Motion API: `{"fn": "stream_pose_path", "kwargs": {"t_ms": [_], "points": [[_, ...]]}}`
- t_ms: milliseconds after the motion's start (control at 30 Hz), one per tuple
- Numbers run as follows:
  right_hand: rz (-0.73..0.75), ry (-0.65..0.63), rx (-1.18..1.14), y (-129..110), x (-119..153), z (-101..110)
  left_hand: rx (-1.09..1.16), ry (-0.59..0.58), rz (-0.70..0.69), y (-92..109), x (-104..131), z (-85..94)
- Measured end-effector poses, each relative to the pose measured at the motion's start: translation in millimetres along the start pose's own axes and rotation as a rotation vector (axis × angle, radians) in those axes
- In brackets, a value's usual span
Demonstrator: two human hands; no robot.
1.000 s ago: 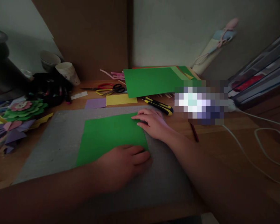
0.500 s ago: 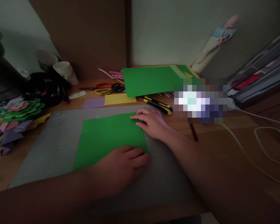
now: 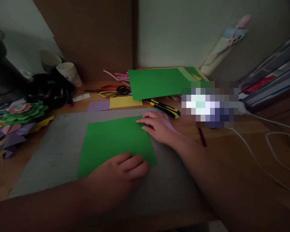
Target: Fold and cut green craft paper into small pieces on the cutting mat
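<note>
Green paper (image 3: 116,138) lies on a grey mat (image 3: 55,154), with a small step in its left edge. Across its near edge rests my left hand (image 3: 123,174), its fingers bent and close together; the fingertips and anything under them are hidden. My right hand (image 3: 157,126) lies at the paper's far right corner, index finger stretched out over the paper and the fingers apart. Behind the mat are a purple paper piece (image 3: 98,106), a yellow one (image 3: 126,101) and a black and yellow cutter (image 3: 165,109).
Scissors (image 3: 114,91), more green sheets (image 3: 157,83) and paper cups (image 3: 69,73) stand or lie at the back. Paper flowers (image 3: 23,112) are at the left. A dark red pencil (image 3: 202,136) and a white cable (image 3: 250,153) lie at the right.
My left hand has slid a little to the left along the near edge, uncovering the paper's near right corner. My right hand stays at the far right corner. The view has shifted slightly.
</note>
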State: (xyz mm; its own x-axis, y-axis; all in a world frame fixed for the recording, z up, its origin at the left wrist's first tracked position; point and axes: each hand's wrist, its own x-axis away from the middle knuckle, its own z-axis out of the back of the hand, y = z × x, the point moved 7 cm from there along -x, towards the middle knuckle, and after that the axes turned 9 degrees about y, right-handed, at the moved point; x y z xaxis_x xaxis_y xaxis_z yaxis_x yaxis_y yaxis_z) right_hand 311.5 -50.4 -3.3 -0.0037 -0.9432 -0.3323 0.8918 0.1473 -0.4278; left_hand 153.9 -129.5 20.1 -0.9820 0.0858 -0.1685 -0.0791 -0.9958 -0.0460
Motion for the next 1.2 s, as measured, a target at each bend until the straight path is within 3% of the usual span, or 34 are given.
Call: {"fn": "stream_pose_path", "kwargs": {"t_ms": [300, 533, 800, 967, 1200], "points": [[0.009, 0.0, 0.003, 2, 1, -1, -0.018, 0.017, 0.11, -3, 27, 16.7], [0.012, -0.016, 0.029, 3, 1, -3, 0.061, -0.076, 0.257, -8, 50, 27.7], [0.04, -0.013, 0.04, 3, 1, -4, -0.033, -0.089, 0.246, -11, 81, 30.2], [0.054, -0.009, 0.037, 3, 2, -5, -0.077, -0.117, 0.325, -12, 103, 28.3], [0.066, -0.008, 0.032, 3, 2, -5, -0.105, -0.127, 0.344, -11, 117, 35.9]]}}
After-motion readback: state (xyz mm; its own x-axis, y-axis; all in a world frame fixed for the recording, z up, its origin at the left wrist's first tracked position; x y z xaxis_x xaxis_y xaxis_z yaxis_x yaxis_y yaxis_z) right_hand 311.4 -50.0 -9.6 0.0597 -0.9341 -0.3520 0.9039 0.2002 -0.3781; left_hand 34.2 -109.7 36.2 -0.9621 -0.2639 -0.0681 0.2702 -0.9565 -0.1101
